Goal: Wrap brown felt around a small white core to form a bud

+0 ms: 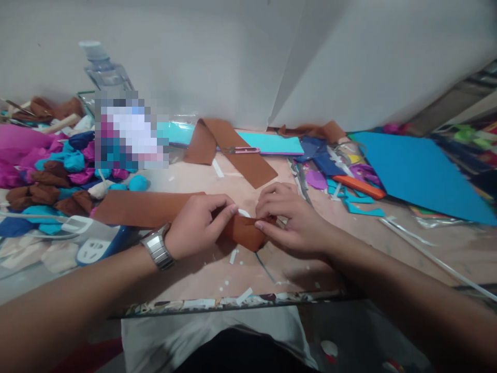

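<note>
A long strip of brown paper or cloth [143, 208] lies across the table and runs under my left hand [202, 223], which wears a metal watch. The strip's near end [245, 233] is bent down between my two hands. My left thumb and forefinger pinch its upper edge beside a small white piece [244, 213]. With thumb and fingers closed, my right hand [291, 217] grips the gathered right end, partly hiding it. Another brown strip [229, 142], folded over, lies beyond, with a small pink-handled tool [246, 150] on it.
Balled-up coloured pieces [73, 158] and a white-and-blue power strip [99, 246] lie at left, near a clear bottle [108, 75]. At right are an orange-handled cutter [359, 186], a blue sheet [427, 176] and a thin white rod [435, 254]. A wall stands behind.
</note>
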`<state>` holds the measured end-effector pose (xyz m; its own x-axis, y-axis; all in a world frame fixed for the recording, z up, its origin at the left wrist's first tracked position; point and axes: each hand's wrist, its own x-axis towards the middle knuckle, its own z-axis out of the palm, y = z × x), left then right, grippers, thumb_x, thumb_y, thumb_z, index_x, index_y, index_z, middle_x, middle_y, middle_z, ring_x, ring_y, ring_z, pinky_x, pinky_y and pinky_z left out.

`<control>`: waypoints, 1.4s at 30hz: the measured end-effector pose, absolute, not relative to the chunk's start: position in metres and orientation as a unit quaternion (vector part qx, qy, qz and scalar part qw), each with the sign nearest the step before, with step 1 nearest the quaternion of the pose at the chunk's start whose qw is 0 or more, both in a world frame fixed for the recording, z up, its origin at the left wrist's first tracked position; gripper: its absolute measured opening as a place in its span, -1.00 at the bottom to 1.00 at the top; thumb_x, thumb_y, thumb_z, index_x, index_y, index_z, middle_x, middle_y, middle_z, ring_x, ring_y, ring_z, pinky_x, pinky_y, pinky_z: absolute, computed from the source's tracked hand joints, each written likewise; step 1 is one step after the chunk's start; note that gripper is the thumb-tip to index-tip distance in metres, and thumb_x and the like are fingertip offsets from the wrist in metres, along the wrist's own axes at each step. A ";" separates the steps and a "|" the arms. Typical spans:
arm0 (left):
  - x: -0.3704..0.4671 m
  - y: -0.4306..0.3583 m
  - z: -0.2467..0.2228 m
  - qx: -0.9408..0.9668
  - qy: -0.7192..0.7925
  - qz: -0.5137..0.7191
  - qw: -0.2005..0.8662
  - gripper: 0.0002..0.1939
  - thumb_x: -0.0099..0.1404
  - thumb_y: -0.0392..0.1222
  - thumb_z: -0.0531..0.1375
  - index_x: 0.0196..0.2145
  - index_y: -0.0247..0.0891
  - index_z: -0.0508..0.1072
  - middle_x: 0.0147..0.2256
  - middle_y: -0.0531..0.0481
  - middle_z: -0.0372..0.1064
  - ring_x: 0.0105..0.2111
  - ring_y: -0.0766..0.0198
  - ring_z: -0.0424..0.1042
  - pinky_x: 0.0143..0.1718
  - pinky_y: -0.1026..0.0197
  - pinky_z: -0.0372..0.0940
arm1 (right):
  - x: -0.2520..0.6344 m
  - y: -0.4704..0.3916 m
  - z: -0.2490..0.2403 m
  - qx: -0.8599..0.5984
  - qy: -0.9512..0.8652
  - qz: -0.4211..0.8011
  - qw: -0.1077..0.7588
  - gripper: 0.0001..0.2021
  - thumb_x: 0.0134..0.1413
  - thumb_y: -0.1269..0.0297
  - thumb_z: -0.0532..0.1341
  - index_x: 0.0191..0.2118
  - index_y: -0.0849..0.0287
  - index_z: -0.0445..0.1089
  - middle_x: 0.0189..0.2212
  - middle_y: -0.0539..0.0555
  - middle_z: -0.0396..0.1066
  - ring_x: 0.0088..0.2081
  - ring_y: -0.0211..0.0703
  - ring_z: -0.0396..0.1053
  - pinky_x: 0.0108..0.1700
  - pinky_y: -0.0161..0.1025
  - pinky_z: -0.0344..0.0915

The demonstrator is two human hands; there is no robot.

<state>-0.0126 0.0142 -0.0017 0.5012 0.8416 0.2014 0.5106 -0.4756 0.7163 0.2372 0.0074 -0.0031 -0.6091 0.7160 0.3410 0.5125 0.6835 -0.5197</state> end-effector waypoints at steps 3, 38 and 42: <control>-0.013 0.014 -0.002 0.804 0.406 0.287 0.327 -0.70 0.50 -0.06 0.11 -0.26 -0.27 0.56 -0.34 0.00 0.55 -0.34 0.28 0.45 -0.27 0.22 0.24 | 0.237 0.008 -0.005 -0.357 -0.873 0.194 0.269 -0.91 0.24 0.29 0.30 -0.32 0.10 0.47 -0.30 0.02 0.52 -0.05 -0.04 0.36 0.11 0.04 0.09; -0.006 0.005 0.002 0.791 0.384 0.155 0.450 -0.71 0.45 -0.08 0.16 -0.36 -0.26 0.55 -0.45 0.04 0.54 -0.44 0.31 0.45 -0.37 0.28 0.25 | 0.230 0.002 -0.007 -0.335 -0.885 0.172 0.274 -0.94 0.25 0.27 0.29 -0.27 0.07 0.51 -0.29 0.04 0.53 -0.01 0.01 0.33 0.13 0.09 0.08; -0.006 0.004 0.003 0.785 0.369 0.144 0.476 -0.66 0.48 -0.08 0.12 -0.41 -0.27 0.50 -0.46 0.04 0.53 -0.44 0.33 0.45 -0.35 0.30 0.26 | 0.231 0.002 -0.009 -0.330 -0.888 0.167 0.272 -0.95 0.24 0.27 0.29 -0.24 0.06 0.51 -0.27 0.05 0.53 0.01 0.03 0.33 0.15 0.11 0.08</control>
